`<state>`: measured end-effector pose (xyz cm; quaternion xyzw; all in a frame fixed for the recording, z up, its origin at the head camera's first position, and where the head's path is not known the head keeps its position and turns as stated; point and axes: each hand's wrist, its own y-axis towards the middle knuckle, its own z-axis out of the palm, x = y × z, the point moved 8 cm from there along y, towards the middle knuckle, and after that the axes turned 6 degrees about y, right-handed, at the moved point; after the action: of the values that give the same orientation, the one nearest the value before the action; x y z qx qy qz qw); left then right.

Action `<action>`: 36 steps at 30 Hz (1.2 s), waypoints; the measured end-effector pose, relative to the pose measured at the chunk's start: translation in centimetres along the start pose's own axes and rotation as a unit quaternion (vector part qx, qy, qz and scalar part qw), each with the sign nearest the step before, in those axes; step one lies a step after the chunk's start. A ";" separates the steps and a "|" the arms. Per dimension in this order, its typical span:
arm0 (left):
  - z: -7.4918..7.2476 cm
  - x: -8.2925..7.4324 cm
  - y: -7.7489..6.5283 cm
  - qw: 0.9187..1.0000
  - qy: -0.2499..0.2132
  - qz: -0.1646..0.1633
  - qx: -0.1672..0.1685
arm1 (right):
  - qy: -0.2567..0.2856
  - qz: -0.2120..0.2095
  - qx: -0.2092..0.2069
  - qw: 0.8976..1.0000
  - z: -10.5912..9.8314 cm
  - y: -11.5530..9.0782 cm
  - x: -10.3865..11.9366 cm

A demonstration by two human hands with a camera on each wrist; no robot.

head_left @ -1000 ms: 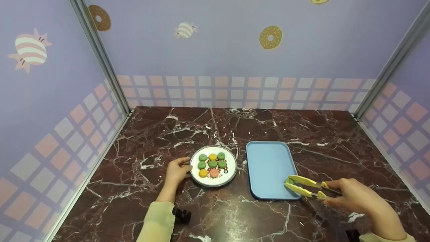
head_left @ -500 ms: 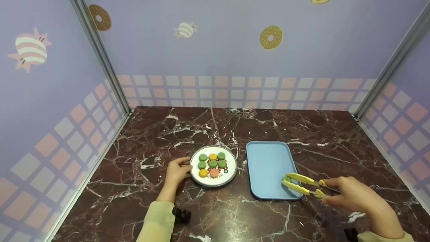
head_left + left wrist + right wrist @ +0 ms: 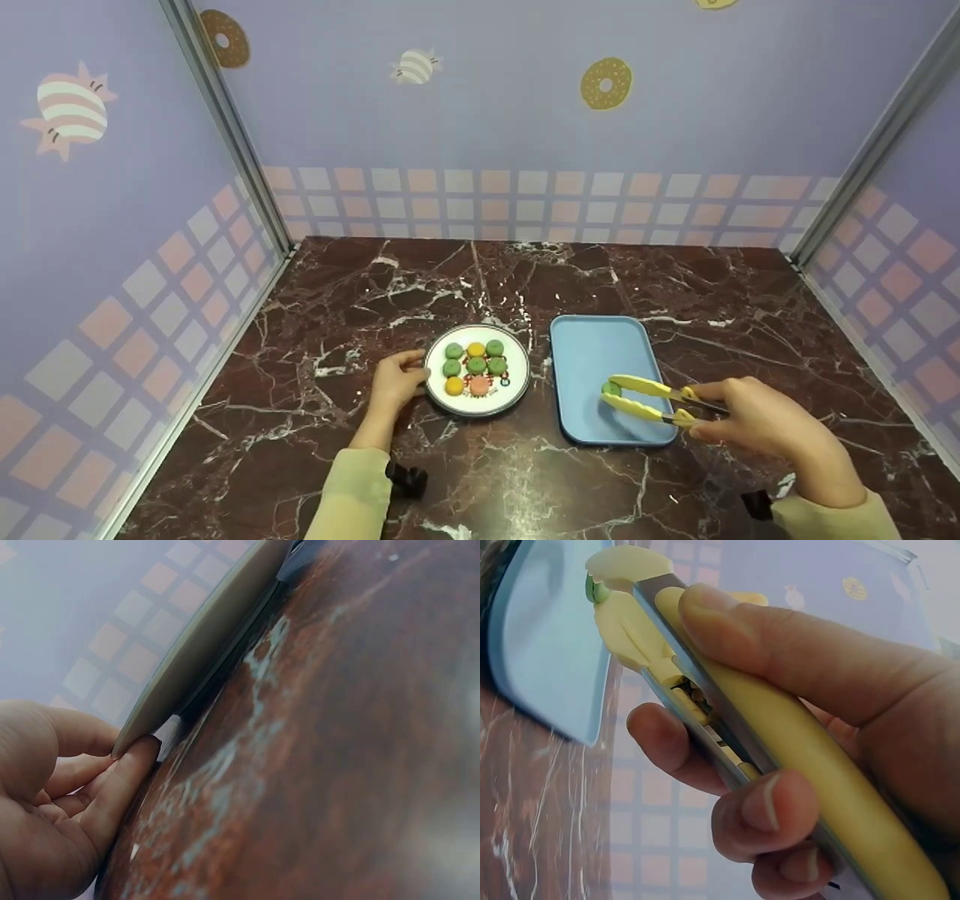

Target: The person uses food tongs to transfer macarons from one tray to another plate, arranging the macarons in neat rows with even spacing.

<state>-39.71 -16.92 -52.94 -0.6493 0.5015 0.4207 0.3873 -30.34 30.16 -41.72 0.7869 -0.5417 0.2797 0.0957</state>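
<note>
My left hand pinches the left rim of a round white plate with a dark edge; in the left wrist view, the plate's rim lies between thumb and finger. Small round sweets sit on the plate in rows: mostly green, a few yellow, one pink. My right hand grips yellow-tipped metal tongs. Their tips hold one green sweet over the blue tray. In the right wrist view, the green sweet is mostly hidden by the tong tips.
The tray stands right of the plate, with a narrow gap between them. Both are on a dark red marbled table. Patterned lilac walls close off the back and both sides. White specks lie behind the plate.
The right hand has moved left with the tongs, bringing the green sweet from the tray's near right corner further in over it. The left hand and plate have stayed put.
</note>
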 end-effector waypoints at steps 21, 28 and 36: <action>0.1 -0.1 0.1 1.000 0.005 -0.001 0.003 | -0.078 -0.107 -0.008 0.991 1.1 5.3 5.6; 0.1 -0.1 0.0 1.000 0.003 -0.007 0.005 | -0.084 -0.115 -0.001 0.990 2.1 7.1 7.1; 0.0 -0.1 0.0 1.000 -0.006 -0.006 0.006 | -0.075 -0.129 0.021 0.989 3.8 9.4 8.8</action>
<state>-39.70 -16.85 -52.89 -0.6479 0.4976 0.4191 0.3963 -35.34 17.69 -41.46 0.8706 -0.4357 0.2167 0.0733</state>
